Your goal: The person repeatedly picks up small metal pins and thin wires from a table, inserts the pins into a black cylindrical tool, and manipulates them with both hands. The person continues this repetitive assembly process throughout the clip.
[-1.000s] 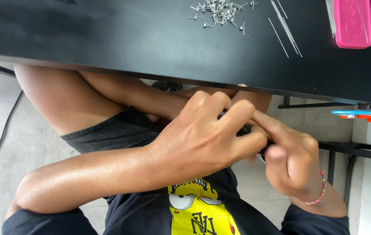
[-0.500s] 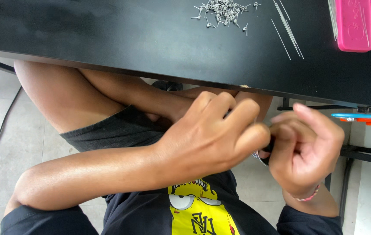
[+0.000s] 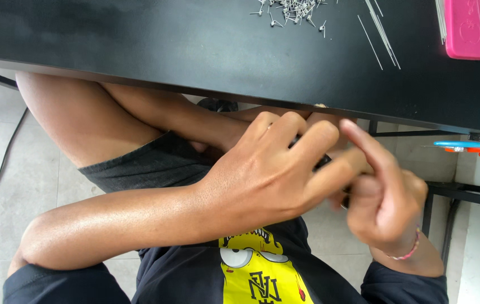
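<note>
A person is sitting at a black tabletop [image 3: 138, 45], seen from above, and is holding both hands together in front of the chest, just below the tabletop's near edge. The left hand [image 3: 268, 174] is curling its fingers around a small dark object [image 3: 321, 163], of which only a sliver is showing between the fingers; what it is cannot be told. The right hand [image 3: 386, 197] is pressing against the left one, blurred, with its index finger sticking up and the other fingers folded in; whether it is gripping the dark object cannot be told. A pink bead bracelet [image 3: 406, 250] is sitting on the right wrist.

On the tabletop, well apart from the hands, are lying a heap of small metal pins [image 3: 293, 10], a few thin wires [image 3: 380, 34] and a pink case [image 3: 469, 28]. The person is wearing a dark shirt with a yellow print [image 3: 257, 276] and dark shorts [image 3: 150, 166].
</note>
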